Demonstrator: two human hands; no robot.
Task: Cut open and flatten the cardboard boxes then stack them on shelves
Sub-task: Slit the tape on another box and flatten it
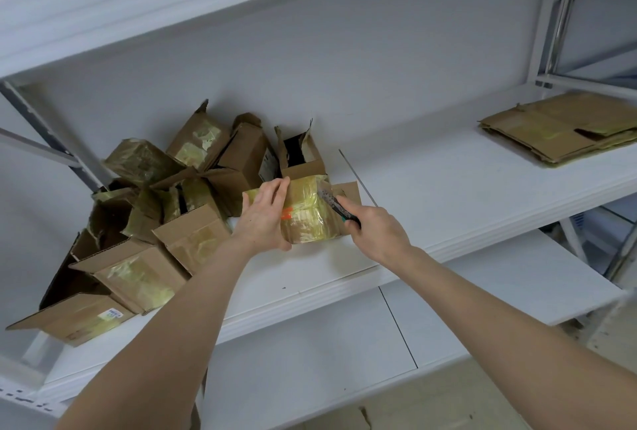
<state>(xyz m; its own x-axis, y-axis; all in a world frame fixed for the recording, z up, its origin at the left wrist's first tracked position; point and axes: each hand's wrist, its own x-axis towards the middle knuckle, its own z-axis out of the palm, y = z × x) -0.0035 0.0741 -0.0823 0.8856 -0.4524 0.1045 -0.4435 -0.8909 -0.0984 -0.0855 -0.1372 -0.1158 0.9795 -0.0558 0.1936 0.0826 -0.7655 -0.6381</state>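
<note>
A small cardboard box wrapped in yellowish tape stands on the white shelf, near its front edge. My left hand grips the box's left side. My right hand holds a utility knife with a green and black handle, its blade tip touching the box's top right taped edge. A pile of several taped cardboard boxes, some with open flaps, lies to the left on the same shelf. A stack of flattened boxes rests at the shelf's far right.
A thin dark line runs across the shelf just behind the knife. A lower white shelf juts out below on the right. An upper shelf beam hangs overhead. Metal uprights frame the right side.
</note>
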